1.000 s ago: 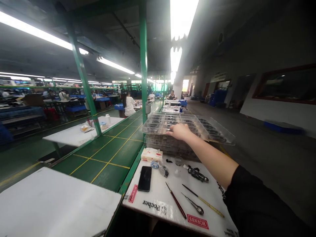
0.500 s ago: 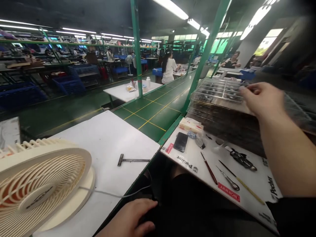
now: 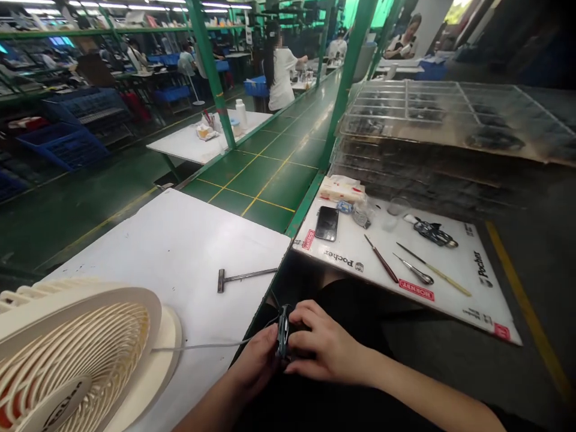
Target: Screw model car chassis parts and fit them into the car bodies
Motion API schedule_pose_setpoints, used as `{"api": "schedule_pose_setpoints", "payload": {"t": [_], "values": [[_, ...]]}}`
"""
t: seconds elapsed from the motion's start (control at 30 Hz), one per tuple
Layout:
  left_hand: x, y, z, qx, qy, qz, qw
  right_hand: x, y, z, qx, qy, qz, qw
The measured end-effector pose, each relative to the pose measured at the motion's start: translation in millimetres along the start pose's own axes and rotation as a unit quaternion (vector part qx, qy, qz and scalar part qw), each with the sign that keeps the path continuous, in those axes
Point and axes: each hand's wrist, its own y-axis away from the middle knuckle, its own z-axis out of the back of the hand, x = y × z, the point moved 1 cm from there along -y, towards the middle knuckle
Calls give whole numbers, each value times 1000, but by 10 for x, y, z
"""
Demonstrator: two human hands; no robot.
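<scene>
Over my lap, a small dark blue-grey part with a shiny light strip (image 3: 283,331) is held upright between both hands. My left hand (image 3: 255,355) grips it from the left, thumb against its face. The fingers of my right hand (image 3: 324,343) are curled against its right side. Its lower end is partly hidden by the fingers. On the white board (image 3: 333,255) to the right lie a dark red-handled tool (image 3: 380,258), a pointed metal tool (image 3: 413,269), a thin yellow-handled tool (image 3: 434,269) and a dark assembled part (image 3: 434,233).
A beige fan (image 3: 85,354) stands at the left, its cord running toward my lap. A T-shaped metal tool (image 3: 221,280) lies on the white table. A phone (image 3: 327,223) is on the board. Stacked clear compartment trays (image 3: 407,108) rise behind it. Co-workers are beyond the green conveyor (image 3: 270,174).
My right hand has come down from the trays to my lap, meeting my left. A small dark part is now between the hands. The view has tilted down.
</scene>
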Motion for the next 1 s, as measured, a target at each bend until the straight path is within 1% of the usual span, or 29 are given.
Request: {"api": "schedule_pose_setpoints", "payload": {"t": [0.07, 0.13, 0.23, 0.37, 0.47, 0.53, 0.6, 0.67, 0.77, 0.8, 0.83, 0.87, 0.9, 0.93, 0.97, 1.0], "values": [[-69, 31, -9, -3, 25, 4, 1000, 19, 28, -120, -34, 32, 27, 999], [-138, 55, 14, -1, 45, 6, 999, 14, 26, -173, -49, 58, 40, 996], [-201, 73, 74, 3, 66, 7, 998, 10, 19, -235, -43, 79, 49, 995], [-223, 60, 105, 6, 81, 10, 997, 38, 111, -288, -38, 81, 26, 996], [-237, 52, 82, -16, 75, 9, 997, 62, 268, -212, -29, 35, -17, 999], [-243, 64, 58, -37, 59, 8, 998, 84, 370, -102, -5, -22, -74, 997], [-234, 85, 30, -43, 35, 10, 998, 121, 433, 24, 24, -82, -137, 987], [-206, 104, -4, -37, 8, 16, 999, 160, 450, 133, 44, -129, -193, 972], [-147, 114, -57, -34, -27, 23, 999, 169, 424, 255, 43, -161, -252, 953], [-130, 112, -71, -37, -35, 25, 998, 157, 411, 292, 44, -173, -261, 949], [-118, 107, -82, -39, -38, 24, 998, 147, 394, 330, 60, -197, -253, 945], [-110, 101, -90, -40, -37, 22, 998, 144, 377, 366, 101, -239, -228, 939], [-105, 95, -94, -40, -32, 19, 999, 155, 361, 402, 160, -291, -190, 924], [-103, 90, -94, -41, -25, 14, 999, 184, 348, 435, 238, -355, -136, 894], [-103, 86, -91, -42, -17, 8, 999, 229, 342, 467, 312, -408, -84, 854], [-104, 83, -85, -45, -9, 2, 999, 285, 341, 497, 359, -445, -41, 819]]}}
